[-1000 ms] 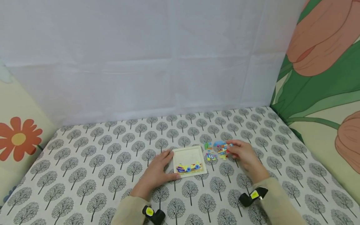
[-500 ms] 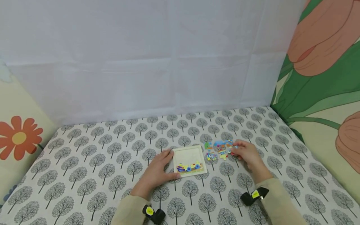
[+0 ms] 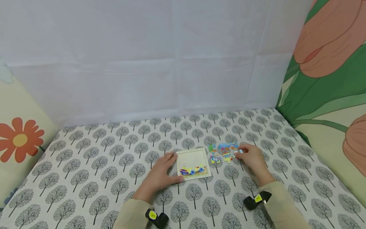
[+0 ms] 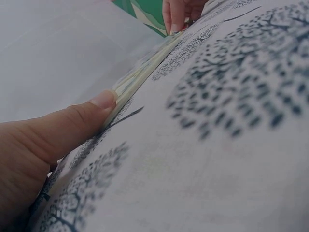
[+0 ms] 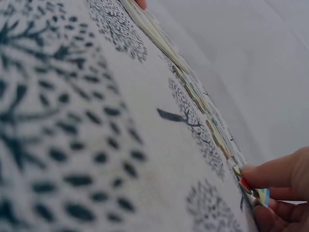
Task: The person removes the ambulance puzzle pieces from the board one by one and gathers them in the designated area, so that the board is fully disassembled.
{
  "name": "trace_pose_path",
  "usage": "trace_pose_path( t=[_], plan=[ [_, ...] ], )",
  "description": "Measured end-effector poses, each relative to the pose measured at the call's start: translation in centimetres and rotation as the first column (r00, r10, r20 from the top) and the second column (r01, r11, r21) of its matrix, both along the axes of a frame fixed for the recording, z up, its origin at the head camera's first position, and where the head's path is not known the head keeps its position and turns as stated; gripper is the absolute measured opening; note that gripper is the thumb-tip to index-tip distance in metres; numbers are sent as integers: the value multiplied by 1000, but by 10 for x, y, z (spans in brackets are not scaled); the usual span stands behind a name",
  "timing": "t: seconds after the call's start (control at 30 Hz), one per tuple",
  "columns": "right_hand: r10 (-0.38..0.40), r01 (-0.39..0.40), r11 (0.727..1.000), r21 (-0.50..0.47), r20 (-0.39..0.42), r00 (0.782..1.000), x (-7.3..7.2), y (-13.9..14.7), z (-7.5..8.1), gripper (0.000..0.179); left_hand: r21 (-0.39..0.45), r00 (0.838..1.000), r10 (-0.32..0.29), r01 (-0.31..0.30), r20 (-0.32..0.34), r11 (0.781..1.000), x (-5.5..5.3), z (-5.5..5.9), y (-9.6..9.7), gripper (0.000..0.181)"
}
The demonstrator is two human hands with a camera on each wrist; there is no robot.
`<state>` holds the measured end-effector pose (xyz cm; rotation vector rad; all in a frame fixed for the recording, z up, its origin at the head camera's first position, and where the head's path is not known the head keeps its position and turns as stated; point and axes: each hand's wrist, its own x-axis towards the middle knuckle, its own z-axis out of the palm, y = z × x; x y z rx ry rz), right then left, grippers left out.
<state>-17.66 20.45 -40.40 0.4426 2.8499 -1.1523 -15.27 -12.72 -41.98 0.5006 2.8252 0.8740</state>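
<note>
Plainly, the left hand [image 3: 160, 174] rests at the lower left corner of a shallow pale tray [image 3: 190, 158], its fingers along the left edge and its thumb on the near edge, set wide apart. The tray lies flat on the surface [image 3: 114, 192], which is covered with a white cloth printed with dark trees. Inside it, a strip of joined picture [image 3: 193, 171] in yellow and blue runs along the near side, while the bare bottom shows beyond. Just right of the tray, loose puzzle pieces [image 3: 224, 146] lie in a cluster, with blue, green, orange and yellow among their colours. At the cluster's right edge, the right hand [image 3: 254, 159] has its fingers drawn narrow, pinching a small piece [image 5: 263, 196] with blue and yellow on it; its full design is hidden. Both sleeves are beige, with a black wrist camera [image 3: 156, 218] at the left cuff and another [image 3: 257, 200] at the right. Behind hangs a creased white sheet [image 3: 143, 66].
</note>
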Motion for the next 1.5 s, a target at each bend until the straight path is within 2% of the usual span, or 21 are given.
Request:
trace_pose_path(
  t=[0.37, 0.73, 0.97, 1.3, 1.5],
  plan=[
    [58, -57, 997, 50, -17, 998, 1, 0, -1, 43, 2, 1000, -4, 4, -7, 1000, 0, 1, 0, 95],
    [50, -50, 998, 48, 10, 999, 0, 0, 0, 44, -1, 1000, -2, 2, -14, 1000, 1, 2, 0, 95],
    [21, -21, 1000, 4, 18, 1000, 1, 1, 2, 45, 9, 1000, 3, -3, -9, 1000, 1, 1, 0, 94],
    [-25, 22, 998, -67, -51, 998, 2, 4, 14, 43, 2, 1000, -2, 2, -24, 1000, 1, 0, 0, 96],
    [18, -29, 996, -82, -133, 991, 2, -4, 22, 39, 0, 1000, -5, 5, -24, 1000, 1, 1, 0, 96]
  ],
)
